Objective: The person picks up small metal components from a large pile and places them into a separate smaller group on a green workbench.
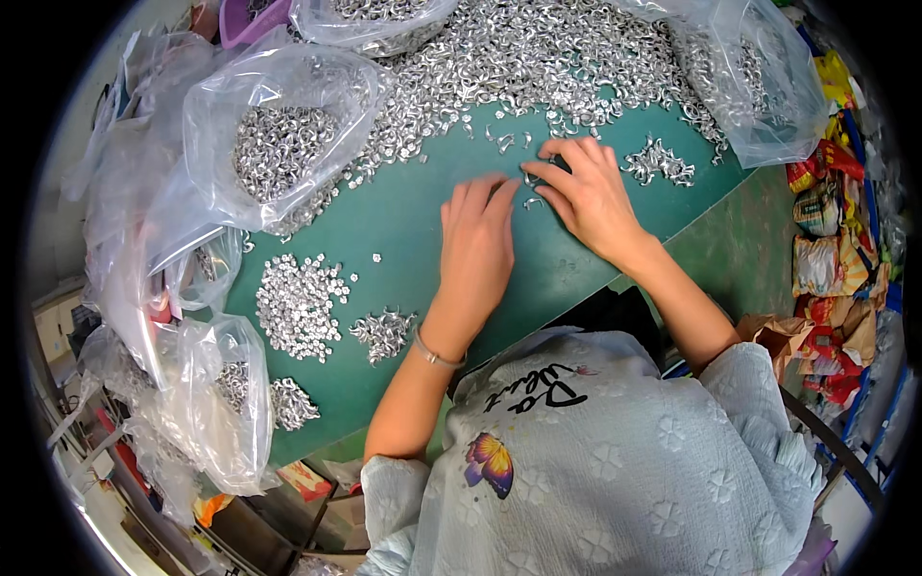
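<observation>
My left hand (pixel 477 242) rests over the green tabletop (pixel 413 216), its fingers curled together and their tips partly hidden; what they hold, if anything, I cannot make out. Close beside it, my right hand (pixel 597 197) reaches in with thumb and index finger apart. A small curved silver metal piece (pixel 530 180) lies between those two fingertips, and another curved piece (pixel 533 203) is just below the thumb. A few loose curved pieces (pixel 503 141) lie beyond the fingers. Right of my right hand sits a small heap of curved pieces (pixel 659 162).
A broad mass of silver metal pieces (pixel 538 58) covers the far side. Clear plastic bags of pieces (pixel 288 154) stand at left and far right. Near left are a heap of small round-looking pieces (pixel 300 302) and a curved-piece heap (pixel 384 334). Colourful packets (pixel 821 264) line the right.
</observation>
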`<state>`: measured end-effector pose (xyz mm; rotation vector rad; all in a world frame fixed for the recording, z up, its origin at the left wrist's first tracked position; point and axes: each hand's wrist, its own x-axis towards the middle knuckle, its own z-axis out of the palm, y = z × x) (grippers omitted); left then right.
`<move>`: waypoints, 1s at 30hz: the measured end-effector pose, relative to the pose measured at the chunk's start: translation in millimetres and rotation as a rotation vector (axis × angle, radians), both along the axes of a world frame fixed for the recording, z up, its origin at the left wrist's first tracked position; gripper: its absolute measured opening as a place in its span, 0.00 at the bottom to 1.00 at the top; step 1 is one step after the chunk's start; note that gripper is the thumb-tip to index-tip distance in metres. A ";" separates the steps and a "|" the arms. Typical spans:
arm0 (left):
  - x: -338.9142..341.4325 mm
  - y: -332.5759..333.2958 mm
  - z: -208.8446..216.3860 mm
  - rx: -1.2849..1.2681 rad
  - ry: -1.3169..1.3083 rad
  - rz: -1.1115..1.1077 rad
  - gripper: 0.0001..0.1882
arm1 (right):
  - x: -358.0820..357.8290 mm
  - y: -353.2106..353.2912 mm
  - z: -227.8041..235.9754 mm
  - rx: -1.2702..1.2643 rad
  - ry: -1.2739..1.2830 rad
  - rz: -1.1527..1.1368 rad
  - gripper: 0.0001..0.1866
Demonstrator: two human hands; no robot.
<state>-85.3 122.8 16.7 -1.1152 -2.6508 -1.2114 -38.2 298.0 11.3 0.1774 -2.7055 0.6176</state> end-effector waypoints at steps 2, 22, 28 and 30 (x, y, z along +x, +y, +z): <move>-13.4 10.4 -6.2 0.001 0.053 -0.043 0.13 | 0.6 1.9 0.7 0.021 0.001 -0.004 0.14; 44.7 -26.7 -8.3 -0.068 -0.074 -0.001 0.20 | -33.1 4.9 -4.6 -0.050 0.100 -0.108 0.09; 53.2 -24.3 -7.8 -0.048 -0.083 0.049 0.20 | -34.4 1.1 -7.4 -0.007 -0.033 0.010 0.04; 43.9 -24.5 -4.3 -0.005 -0.110 0.093 0.20 | -24.6 -5.8 -9.5 -0.053 -0.039 0.083 0.04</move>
